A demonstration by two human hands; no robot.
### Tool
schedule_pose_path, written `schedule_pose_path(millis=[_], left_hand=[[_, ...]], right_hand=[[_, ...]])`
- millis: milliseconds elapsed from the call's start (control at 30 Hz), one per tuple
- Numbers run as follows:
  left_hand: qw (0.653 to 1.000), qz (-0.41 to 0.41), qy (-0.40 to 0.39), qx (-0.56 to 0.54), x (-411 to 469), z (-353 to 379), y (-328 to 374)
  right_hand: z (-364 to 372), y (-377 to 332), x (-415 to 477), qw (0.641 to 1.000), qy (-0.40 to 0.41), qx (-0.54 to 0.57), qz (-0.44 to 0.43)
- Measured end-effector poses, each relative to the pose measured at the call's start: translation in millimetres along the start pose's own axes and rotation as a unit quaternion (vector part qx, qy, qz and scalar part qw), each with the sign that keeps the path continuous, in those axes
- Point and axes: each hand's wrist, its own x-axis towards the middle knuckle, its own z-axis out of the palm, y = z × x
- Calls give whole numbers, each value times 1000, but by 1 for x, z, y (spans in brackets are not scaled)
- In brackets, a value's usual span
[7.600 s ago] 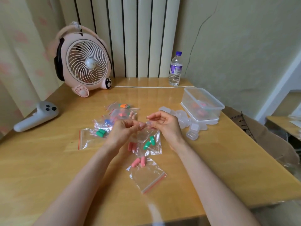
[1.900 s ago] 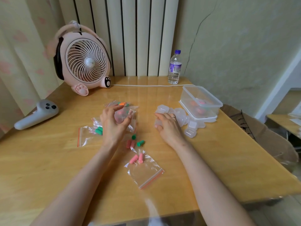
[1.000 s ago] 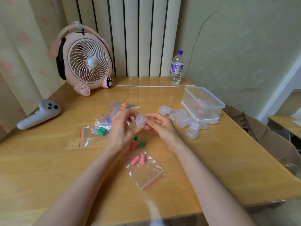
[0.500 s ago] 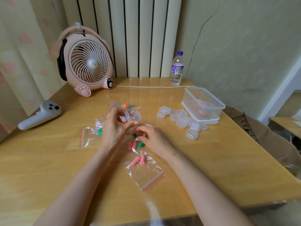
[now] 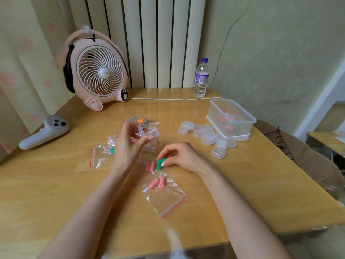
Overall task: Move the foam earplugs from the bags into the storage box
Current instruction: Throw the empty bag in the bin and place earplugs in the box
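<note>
- Risk, storage box (image 5: 242, 116), right of centre: well apart from both hands. Long carry, so a plug could drop and roll off the table (image 5: 56, 184).
- Risk, small clear case (image 5: 149, 132): left hand (image 5: 128, 146) grips it open above the bags. Narrow mouth, so foam may miss or spring back out.
- Risk, green earplug (image 5: 161, 161): right hand (image 5: 183, 156) pinches it at frame centre, just beside the loose pink earplugs (image 5: 150, 166). A knuckle bump would scatter them.
- Room: radiator (image 5: 158, 34) behind, curtain (image 5: 22, 53) left, cracked wall right.
- Surface: glossy wood. Fan (image 5: 97, 71) upper left, controller (image 5: 43, 132) left, water bottle (image 5: 200, 79) at back.
- Zip bag (image 5: 166, 199), lower centre: holds two pink plugs, not emptied yet.
</note>
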Motion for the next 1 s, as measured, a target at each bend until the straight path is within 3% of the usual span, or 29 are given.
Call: schedule_pose_path(millis=[200, 400, 533, 700, 900, 1000], left_hand=[[1000, -10, -21, -19, 1, -1, -3], [994, -1, -109, -30, 0, 4, -3], [981, 0, -187, -42, -6, 10, 0], [982, 23, -184, -32, -7, 10, 6], [979, 10, -192, -64, -10, 11, 8], [980, 12, -190, -52, -9, 10, 11]], right_hand=[[-4, -3, -4, 1000, -14, -17, 10], [-26, -10, -4, 977, 160, 116, -80], [-12, -9, -3, 982, 171, 25, -74], [-8, -8, -4, 977, 167, -108, -71], [-8, -1, 1, 970, 206, -121, -48], [-9, -1, 2, 978, 200, -55, -12]])
